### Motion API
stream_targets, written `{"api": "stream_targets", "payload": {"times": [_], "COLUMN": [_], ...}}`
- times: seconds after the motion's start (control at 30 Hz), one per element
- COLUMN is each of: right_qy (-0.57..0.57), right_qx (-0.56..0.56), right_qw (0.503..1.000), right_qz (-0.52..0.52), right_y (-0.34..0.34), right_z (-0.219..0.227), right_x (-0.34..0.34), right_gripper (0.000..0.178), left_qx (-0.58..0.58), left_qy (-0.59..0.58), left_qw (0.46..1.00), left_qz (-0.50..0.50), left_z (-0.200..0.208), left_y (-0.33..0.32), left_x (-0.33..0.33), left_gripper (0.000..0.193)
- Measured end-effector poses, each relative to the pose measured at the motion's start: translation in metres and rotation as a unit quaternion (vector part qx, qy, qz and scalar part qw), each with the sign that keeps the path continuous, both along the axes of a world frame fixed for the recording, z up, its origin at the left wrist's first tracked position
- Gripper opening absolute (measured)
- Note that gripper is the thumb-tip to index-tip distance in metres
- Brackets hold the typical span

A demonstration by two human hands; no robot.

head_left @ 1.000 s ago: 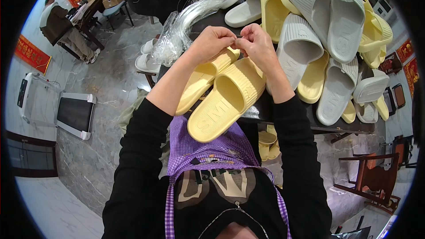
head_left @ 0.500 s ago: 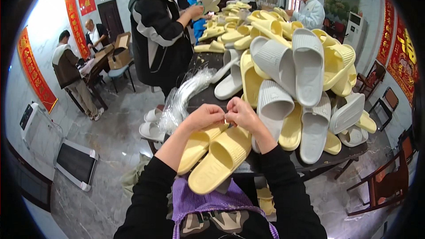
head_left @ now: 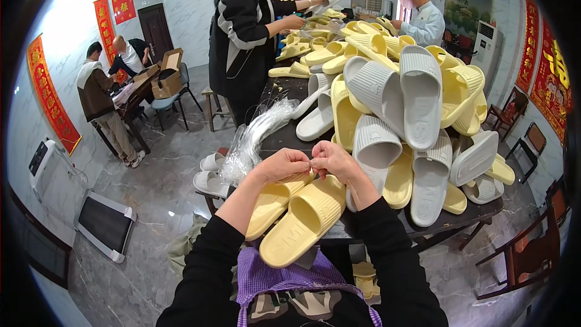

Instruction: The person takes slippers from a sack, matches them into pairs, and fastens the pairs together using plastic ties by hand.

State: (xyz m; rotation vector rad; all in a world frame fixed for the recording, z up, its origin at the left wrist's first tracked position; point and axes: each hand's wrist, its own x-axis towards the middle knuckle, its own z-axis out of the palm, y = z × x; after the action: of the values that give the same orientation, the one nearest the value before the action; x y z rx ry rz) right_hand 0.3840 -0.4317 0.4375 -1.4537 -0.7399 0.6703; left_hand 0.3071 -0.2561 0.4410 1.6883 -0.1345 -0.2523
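My left hand (head_left: 284, 165) and my right hand (head_left: 334, 161) meet fingertip to fingertip above a pair of yellow slippers. Both are closed in a pinch; whatever sits between the fingers is too small to make out. Below them, the nearer yellow slipper (head_left: 290, 236) overhangs the table's front edge, toe end away from me. The other yellow slipper (head_left: 266, 209) lies against it on the left, partly under my left wrist. A bundle of clear plastic strands (head_left: 260, 139) lies to the left of my hands. Close by on the right, a grey slipper (head_left: 376, 145) leans in the pile.
Grey and yellow slippers (head_left: 423, 97) are heaped along the dark table (head_left: 281, 139). A person in a black jacket (head_left: 242, 42) stands at its left side, another in a light shirt (head_left: 423, 21) at the far right. A wooden chair (head_left: 526, 254) stands right, a treadmill (head_left: 106, 224) left.
My hands stay pinched together over the yellow slippers, nearly in place. The person in the black jacket has shifted right and leans over the table, reaching out with a pale slipper.
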Motion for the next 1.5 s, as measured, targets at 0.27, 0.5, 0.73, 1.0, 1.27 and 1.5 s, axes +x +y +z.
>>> {"api": "stream_targets", "payload": {"times": [0.27, 0.5, 0.73, 1.0, 1.27, 1.5], "right_qy": [-0.001, -0.012, -0.004, -0.129, -0.136, -0.176], "right_qx": [-0.001, 0.001, 0.019, -0.079, -0.062, -0.045], "right_qw": [1.0, 0.999, 0.999, 0.988, 0.986, 0.98], "right_qz": [-0.025, -0.044, -0.027, -0.015, -0.073, -0.085], "right_y": [0.004, 0.004, 0.005, 0.0, 0.005, 0.008], "right_z": [-0.005, -0.005, -0.01, -0.004, -0.016, -0.016], "right_x": [0.001, -0.007, 0.001, -0.003, 0.001, -0.002], "right_gripper": [0.015, 0.014, 0.017, 0.013, 0.012, 0.012], "left_qx": [0.052, 0.077, 0.062, 0.05, 0.008, 0.042], "left_qy": [-0.029, -0.134, -0.084, -0.134, -0.092, -0.07], "left_qw": [0.998, 0.986, 0.991, 0.985, 0.992, 0.992], "left_qz": [0.012, 0.058, 0.079, 0.099, 0.084, 0.095], "left_z": [-0.003, -0.016, -0.013, -0.016, -0.015, -0.013], "left_y": [-0.003, -0.005, -0.005, -0.003, 0.002, 0.005], "left_x": [-0.003, -0.002, 0.0, 0.003, 0.002, 0.003], "left_gripper": [0.013, 0.011, 0.011, 0.01, 0.011, 0.012]}}
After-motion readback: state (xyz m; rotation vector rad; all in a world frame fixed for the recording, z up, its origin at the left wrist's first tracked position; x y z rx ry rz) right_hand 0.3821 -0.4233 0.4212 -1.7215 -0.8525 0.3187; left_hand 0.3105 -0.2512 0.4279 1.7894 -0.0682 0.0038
